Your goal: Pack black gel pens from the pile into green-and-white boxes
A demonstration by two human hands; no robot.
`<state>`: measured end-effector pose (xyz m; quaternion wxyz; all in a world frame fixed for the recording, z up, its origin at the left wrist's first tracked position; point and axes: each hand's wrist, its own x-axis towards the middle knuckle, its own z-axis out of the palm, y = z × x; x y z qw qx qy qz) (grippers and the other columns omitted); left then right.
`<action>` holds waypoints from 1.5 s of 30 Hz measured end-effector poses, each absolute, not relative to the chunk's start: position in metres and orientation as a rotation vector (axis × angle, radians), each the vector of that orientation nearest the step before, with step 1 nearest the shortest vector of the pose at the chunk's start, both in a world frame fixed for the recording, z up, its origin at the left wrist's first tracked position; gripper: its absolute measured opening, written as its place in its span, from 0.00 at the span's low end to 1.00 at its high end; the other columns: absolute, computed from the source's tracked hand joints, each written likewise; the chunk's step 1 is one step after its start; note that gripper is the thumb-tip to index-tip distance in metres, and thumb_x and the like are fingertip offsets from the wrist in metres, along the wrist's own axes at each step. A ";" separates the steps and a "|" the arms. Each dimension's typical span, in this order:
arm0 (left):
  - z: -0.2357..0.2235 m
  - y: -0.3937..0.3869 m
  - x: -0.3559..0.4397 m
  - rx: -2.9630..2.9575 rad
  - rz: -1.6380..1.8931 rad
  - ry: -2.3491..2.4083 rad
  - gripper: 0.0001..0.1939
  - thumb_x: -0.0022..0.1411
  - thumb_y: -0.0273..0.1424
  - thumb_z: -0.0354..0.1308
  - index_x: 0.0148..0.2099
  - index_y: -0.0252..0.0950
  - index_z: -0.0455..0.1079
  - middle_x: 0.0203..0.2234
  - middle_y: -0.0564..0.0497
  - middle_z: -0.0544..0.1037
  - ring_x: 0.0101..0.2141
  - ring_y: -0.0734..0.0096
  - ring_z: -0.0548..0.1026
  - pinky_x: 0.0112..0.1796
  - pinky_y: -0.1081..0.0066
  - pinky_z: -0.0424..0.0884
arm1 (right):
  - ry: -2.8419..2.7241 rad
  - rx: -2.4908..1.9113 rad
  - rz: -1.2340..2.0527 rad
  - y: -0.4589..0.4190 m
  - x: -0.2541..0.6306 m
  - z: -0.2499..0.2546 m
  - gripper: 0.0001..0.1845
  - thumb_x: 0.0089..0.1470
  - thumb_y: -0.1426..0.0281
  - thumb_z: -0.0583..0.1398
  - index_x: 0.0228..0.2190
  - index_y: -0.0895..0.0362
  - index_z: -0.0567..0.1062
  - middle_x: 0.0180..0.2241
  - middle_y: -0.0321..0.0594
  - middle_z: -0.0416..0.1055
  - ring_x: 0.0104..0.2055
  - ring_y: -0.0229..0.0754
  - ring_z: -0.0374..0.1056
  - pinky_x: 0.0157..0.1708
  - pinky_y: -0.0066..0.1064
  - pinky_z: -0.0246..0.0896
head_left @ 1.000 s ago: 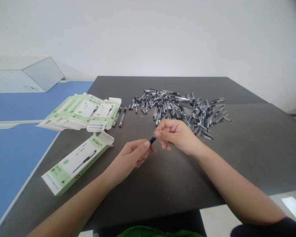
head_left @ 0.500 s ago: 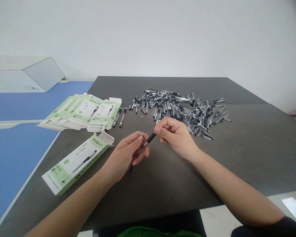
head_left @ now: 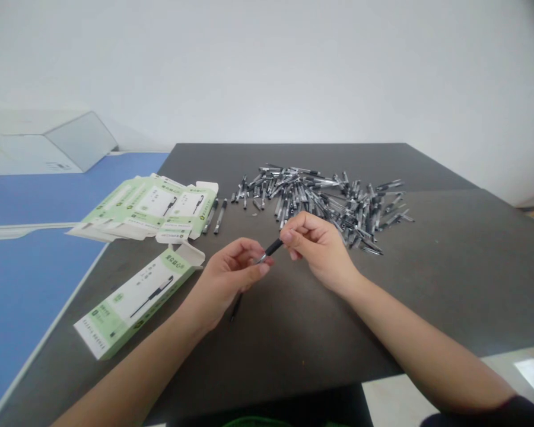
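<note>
Between my two hands a pen (head_left: 273, 247) with a black grip slants up to the right. My left hand (head_left: 231, 274) closes around its clear barrel, and the dark lower end pokes out below the palm. The fingertips of my right hand (head_left: 314, 243) pinch its upper end, hiding the tip. Left of my left hand lies an open green-and-white pen box (head_left: 140, 296), its end flap pointing toward my fingers. A large heap of pens (head_left: 311, 198) spreads across the table beyond my right hand. A pair of pens (head_left: 220, 216) lies apart from it, beside the flat cartons.
Several flattened green-and-white cartons (head_left: 146, 204) overlap at the left of the dark table (head_left: 449, 267). A blue surface (head_left: 31, 284) adjoins on the left, with a large white box (head_left: 35, 145) at its back. A white wall (head_left: 267, 71) rises behind.
My left thumb has moved down and flattened along the pen, covering more of its barrel. My right hand keeps its pinch. The view has tilted slightly.
</note>
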<state>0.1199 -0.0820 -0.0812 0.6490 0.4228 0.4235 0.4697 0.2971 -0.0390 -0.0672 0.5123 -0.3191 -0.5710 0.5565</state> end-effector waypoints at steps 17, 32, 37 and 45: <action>-0.079 -0.087 0.120 1.319 1.077 1.168 0.13 0.62 0.41 0.61 0.41 0.36 0.71 0.22 0.57 0.71 0.21 0.78 0.63 0.23 0.76 0.58 | -1.291 -0.705 1.362 -0.040 0.296 -0.071 0.16 0.49 0.59 0.71 0.26 0.57 0.74 0.18 0.28 0.67 0.18 0.28 0.58 0.17 0.21 0.53; -0.091 -0.091 0.114 2.550 1.243 1.528 0.13 0.69 0.31 0.50 0.39 0.35 0.75 0.19 0.53 0.76 0.18 0.73 0.69 0.23 0.72 0.57 | -1.193 -0.763 1.347 -0.048 0.283 -0.078 0.18 0.55 0.56 0.66 0.27 0.56 0.69 0.18 0.26 0.65 0.15 0.28 0.59 0.16 0.21 0.52; -0.081 -0.084 0.101 2.242 1.411 1.796 0.13 0.70 0.33 0.48 0.38 0.37 0.73 0.16 0.57 0.70 0.17 0.75 0.65 0.23 0.73 0.57 | -1.381 -0.850 1.315 -0.031 0.295 -0.083 0.23 0.52 0.61 0.68 0.45 0.53 0.66 0.33 0.31 0.71 0.20 0.31 0.64 0.16 0.24 0.55; -0.080 -0.074 0.091 1.655 1.559 1.490 0.16 0.72 0.37 0.46 0.33 0.38 0.68 0.17 0.59 0.55 0.19 0.74 0.53 0.24 0.70 0.52 | -2.696 -0.558 0.573 -0.062 0.272 -0.113 0.09 0.60 0.72 0.62 0.43 0.55 0.78 0.54 0.48 0.67 0.53 0.48 0.65 0.52 0.41 0.60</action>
